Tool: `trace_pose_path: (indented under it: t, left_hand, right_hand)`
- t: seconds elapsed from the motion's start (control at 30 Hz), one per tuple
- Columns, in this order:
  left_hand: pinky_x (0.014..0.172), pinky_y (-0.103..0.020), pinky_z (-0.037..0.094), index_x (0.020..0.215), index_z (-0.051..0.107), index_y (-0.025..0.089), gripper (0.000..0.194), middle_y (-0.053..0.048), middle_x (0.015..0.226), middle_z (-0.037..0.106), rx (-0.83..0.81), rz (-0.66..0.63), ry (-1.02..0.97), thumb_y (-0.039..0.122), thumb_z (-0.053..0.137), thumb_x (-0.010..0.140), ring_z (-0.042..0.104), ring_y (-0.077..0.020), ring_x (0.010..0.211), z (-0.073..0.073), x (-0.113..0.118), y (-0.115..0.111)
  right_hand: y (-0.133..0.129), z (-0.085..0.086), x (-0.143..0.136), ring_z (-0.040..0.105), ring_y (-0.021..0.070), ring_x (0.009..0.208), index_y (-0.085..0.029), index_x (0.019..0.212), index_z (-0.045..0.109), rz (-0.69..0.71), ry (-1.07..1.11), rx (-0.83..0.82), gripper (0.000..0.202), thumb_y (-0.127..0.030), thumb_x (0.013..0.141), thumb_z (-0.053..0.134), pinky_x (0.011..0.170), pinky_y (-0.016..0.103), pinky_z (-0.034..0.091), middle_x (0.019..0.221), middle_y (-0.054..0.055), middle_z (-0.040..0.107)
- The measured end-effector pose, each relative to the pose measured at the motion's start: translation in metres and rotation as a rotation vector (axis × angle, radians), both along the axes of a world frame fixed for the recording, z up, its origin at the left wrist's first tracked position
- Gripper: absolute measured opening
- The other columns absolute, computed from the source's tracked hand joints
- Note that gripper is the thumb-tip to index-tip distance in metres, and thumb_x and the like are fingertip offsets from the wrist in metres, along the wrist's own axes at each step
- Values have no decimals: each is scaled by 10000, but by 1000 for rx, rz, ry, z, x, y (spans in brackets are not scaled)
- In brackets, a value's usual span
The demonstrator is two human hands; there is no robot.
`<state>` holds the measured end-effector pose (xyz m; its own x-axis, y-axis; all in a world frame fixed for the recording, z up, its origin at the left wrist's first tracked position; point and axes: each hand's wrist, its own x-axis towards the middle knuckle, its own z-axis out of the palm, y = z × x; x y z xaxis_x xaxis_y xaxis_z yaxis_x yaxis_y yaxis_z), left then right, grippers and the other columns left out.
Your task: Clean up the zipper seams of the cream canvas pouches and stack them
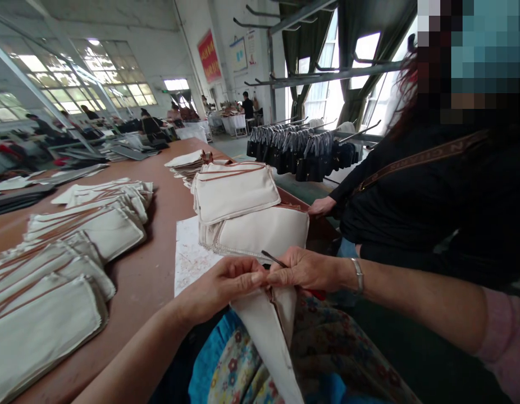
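Note:
A cream fabric pouch [260, 331] with a brown-edged opening hangs over my lap. My left hand [232, 278] is closed in a pinch on its top end. Right beside it, fingertips almost touching, my right hand [308, 269] is closed around a pair of scissors [273, 258]. A dark blade pokes out above the knuckles and a bit of red handle shows below the palm; the rest is hidden by the fingers. The right thumb and fingertips also press at the pouch's end. Just beyond both hands lies a stack of similar cream pouches [260, 233].
More pouches [66, 303] lie in overlapping rows on the brown table [154, 269] at left. White paper [192, 258] with reddish scraps sits near my left hand. A person in black [382, 207] stands close at right, one hand by the stack. Behind, dark bags [302, 151] hang on a rack.

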<state>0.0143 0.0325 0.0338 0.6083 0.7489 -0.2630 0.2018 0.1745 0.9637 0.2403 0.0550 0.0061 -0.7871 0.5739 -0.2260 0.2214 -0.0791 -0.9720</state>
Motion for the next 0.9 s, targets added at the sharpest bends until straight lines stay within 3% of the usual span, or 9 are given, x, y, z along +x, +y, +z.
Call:
trace_pose_path:
  t: [0.1, 0.2, 0.47, 0.73, 0.9]
  left_hand:
    - [637, -233, 367, 942, 647, 122, 205, -37, 817, 609, -81, 43, -80, 283, 632, 815, 498, -138, 718, -2, -6, -5]
    - [605, -216, 345, 916, 648, 125, 165, -16, 782, 610, -97, 21, -5, 193, 676, 768, 482, -117, 680, -5, -6, -9]
    - [576, -220, 317, 805, 633, 124, 155, 10, 702, 568, 28, 57, 130, 277, 613, 825, 445, -108, 636, -13, 1, -14]
    - [498, -217, 217, 682, 574, 144, 95, 61, 602, 427, 167, 128, 304, 104, 510, 739, 312, -77, 563, -13, 17, -25]
    - [506, -219, 232, 731, 598, 138, 50, 49, 631, 439, 55, 54, 193, 162, 567, 761, 324, -82, 569, -8, 13, -27]
  right_hand:
    - [-2, -1, -1, 377, 38, 321, -132, 813, 589, -52, 24, -18, 437, -566, 859, 609, 291, 148, 269, 517, -74, 445]
    - [-2, -3, 0, 390, 32, 331, -112, 848, 644, -60, 30, -4, 386, -498, 866, 627, 304, 136, 290, 531, -61, 480]
    - [0, -3, 2, 391, 35, 334, -106, 877, 692, -50, -5, -3, 373, -475, 845, 646, 305, 144, 282, 540, -43, 531]
    - [3, -6, -1, 412, 53, 410, -119, 834, 681, -5, -34, 59, 302, -417, 789, 699, 376, 161, 281, 551, -44, 526]
    - [1, -4, -2, 432, 65, 504, -110, 792, 674, -8, -26, 115, 240, -346, 767, 708, 455, 175, 307, 608, -27, 548]
